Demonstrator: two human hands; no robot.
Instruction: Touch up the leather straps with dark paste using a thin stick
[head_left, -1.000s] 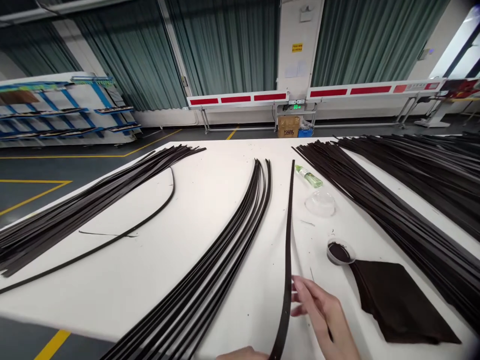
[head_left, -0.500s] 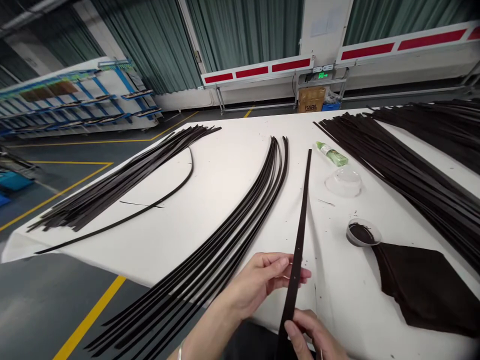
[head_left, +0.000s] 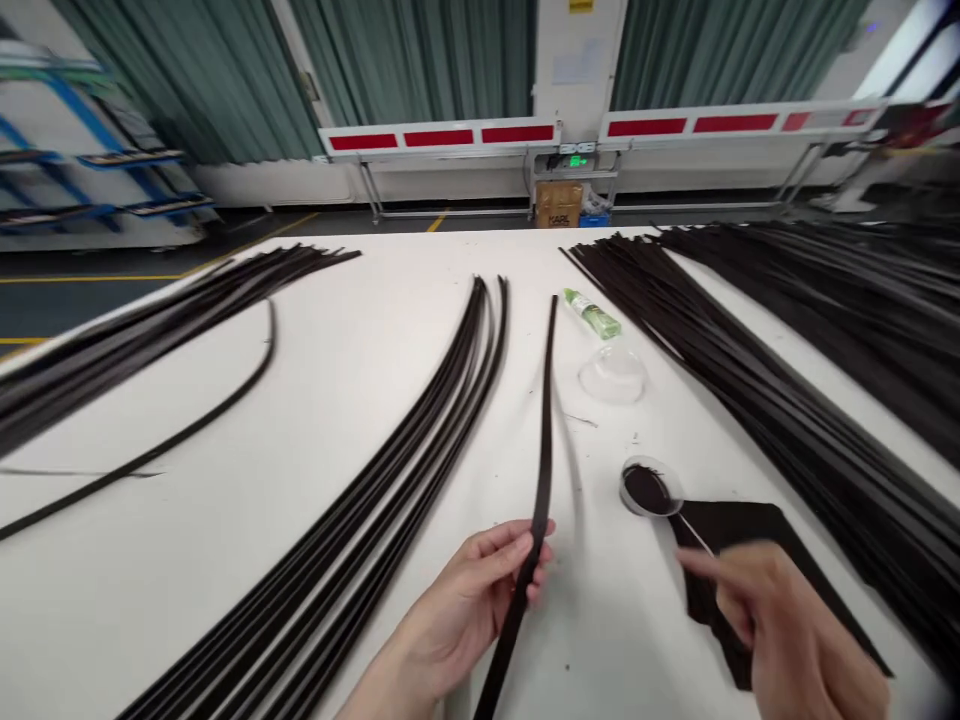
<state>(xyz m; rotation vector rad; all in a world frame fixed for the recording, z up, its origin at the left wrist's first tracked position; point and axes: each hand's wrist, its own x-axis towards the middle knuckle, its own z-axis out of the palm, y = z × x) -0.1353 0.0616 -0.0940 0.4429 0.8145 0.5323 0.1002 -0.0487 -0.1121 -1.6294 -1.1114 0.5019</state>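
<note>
My left hand (head_left: 487, 575) grips a long, narrow black strip (head_left: 547, 430) between thumb and fingers. The strip's far end points away across the white table, and its near end runs out of view at the bottom. To the right, my right hand (head_left: 787, 610) is blurred, its index finger stretched left and the others curled. A thin white stick (head_left: 697, 536) runs from these fingers toward a small clear cup (head_left: 679, 492) of dark material. Folded black cloth (head_left: 739, 520) lies beside the cup, partly behind my right hand.
Left of my left hand lies a curved bundle of black strips (head_left: 420, 425). More strip piles lie at far left (head_left: 247, 285) and right (head_left: 720, 370). A green bottle (head_left: 592, 314) and clear plastic lid (head_left: 613, 374) lie beyond the cup on the white table (head_left: 337, 330).
My right hand has left the strip's near end and moved right, over the black cloth near the cup. My left hand now closes round the strip. The view has turned right.
</note>
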